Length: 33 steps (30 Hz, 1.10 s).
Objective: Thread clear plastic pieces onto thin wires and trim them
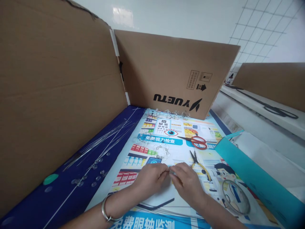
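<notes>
At the near middle of the worktop (183, 159), thin wires (164, 210) lie beneath the wrists, the left one wearing a silver bangle (104, 210). Just beyond, the left hand (151, 178) and right hand (188, 183) meet, fingers curled and nearly closed, thumbs and forefingers pinching a tiny piece (170, 170) between them, too small to identify. Right of the right hand sits a clear round object (235, 197); loose clear beads (94, 166) lie well to the left. Yellow-handled pliers (195, 159) rest open just past the right hand, and a beaded wire loop (162, 151) lies beyond the left. Farther back are red-handled scissors (198, 142), then more beaded wirework (173, 114) along the foot of an upright cardboard panel (166, 70).
</notes>
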{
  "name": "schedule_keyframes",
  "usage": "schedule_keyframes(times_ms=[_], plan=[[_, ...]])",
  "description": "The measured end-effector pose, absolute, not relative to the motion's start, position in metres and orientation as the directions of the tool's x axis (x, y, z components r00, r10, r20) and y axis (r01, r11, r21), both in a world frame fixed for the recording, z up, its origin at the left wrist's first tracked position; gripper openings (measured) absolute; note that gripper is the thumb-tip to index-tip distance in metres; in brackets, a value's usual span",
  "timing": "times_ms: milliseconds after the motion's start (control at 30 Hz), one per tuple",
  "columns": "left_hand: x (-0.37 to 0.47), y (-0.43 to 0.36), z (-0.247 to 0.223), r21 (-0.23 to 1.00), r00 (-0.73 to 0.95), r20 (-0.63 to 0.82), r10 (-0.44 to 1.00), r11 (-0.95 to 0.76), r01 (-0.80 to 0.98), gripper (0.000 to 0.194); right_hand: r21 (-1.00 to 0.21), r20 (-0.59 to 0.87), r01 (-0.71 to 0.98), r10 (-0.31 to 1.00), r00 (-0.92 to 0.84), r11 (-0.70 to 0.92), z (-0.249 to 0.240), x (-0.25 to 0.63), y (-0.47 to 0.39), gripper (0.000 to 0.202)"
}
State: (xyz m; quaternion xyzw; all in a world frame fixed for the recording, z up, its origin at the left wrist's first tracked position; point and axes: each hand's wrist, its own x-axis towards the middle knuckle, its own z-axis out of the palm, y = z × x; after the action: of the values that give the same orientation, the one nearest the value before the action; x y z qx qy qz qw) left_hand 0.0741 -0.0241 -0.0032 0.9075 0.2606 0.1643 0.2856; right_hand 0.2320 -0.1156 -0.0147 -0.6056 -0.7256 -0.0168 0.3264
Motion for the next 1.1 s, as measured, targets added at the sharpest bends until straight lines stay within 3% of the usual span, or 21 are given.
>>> schedule_keyframes(times_ms=[300, 467, 600, 700, 767, 867, 967, 1033, 1100], plan=[[0.078, -0.027, 0.0, 0.851, 0.803, -0.002, 0.596, -0.42, 0.314, 0.015, -0.07, 0.519, 0.952, 0.826, -0.219, 0.297, -0.011, 0.23, -0.117, 0.026], [0.077, -0.021, -0.001, 0.819, 0.828, 0.011, 0.561, -0.479, 0.315, 0.013, -0.001, 0.522, 0.962, 0.82, -0.234, 0.274, -0.018, 0.23, -0.12, 0.023], [0.074, -0.016, 0.001, 0.683, 0.875, 0.061, 0.479, -0.66, 0.313, 0.018, 0.015, 0.431, 0.965, 0.869, -0.242, 0.262, -0.018, 0.231, -0.121, 0.024], [0.07, -0.012, 0.007, 0.558, 0.929, 0.055, 0.366, -0.783, 0.276, 0.019, -0.025, 0.311, 0.961, 0.916, -0.255, 0.276, -0.013, 0.233, -0.122, 0.02], [0.066, -0.007, 0.012, 0.544, 0.966, 0.033, 0.257, -0.815, 0.199, 0.018, -0.058, 0.239, 0.949, 0.927, -0.289, 0.31, -0.01, 0.233, -0.122, 0.02], [0.061, 0.002, 0.019, 0.621, 0.989, 0.01, 0.149, -0.776, 0.111, 0.017, -0.088, 0.192, 0.934, 0.926, -0.324, 0.345, -0.007, 0.234, -0.122, 0.023], [0.059, 0.006, 0.021, 0.727, 0.981, 0.01, 0.191, -0.676, 0.124, 0.016, -0.156, 0.253, 0.932, 0.925, -0.282, 0.327, -0.008, 0.236, -0.12, 0.021], [0.062, 0.004, 0.02, 0.837, 0.958, -0.005, 0.288, -0.522, 0.161, 0.017, -0.316, 0.326, 0.906, 0.929, -0.175, 0.282, -0.007, 0.238, -0.117, 0.019], [0.067, -0.001, 0.016, 0.945, 0.918, -0.075, 0.39, -0.267, 0.191, 0.018, -0.571, 0.353, 0.795, 0.935, 0.012, 0.205, -0.006, 0.239, -0.116, 0.015]])
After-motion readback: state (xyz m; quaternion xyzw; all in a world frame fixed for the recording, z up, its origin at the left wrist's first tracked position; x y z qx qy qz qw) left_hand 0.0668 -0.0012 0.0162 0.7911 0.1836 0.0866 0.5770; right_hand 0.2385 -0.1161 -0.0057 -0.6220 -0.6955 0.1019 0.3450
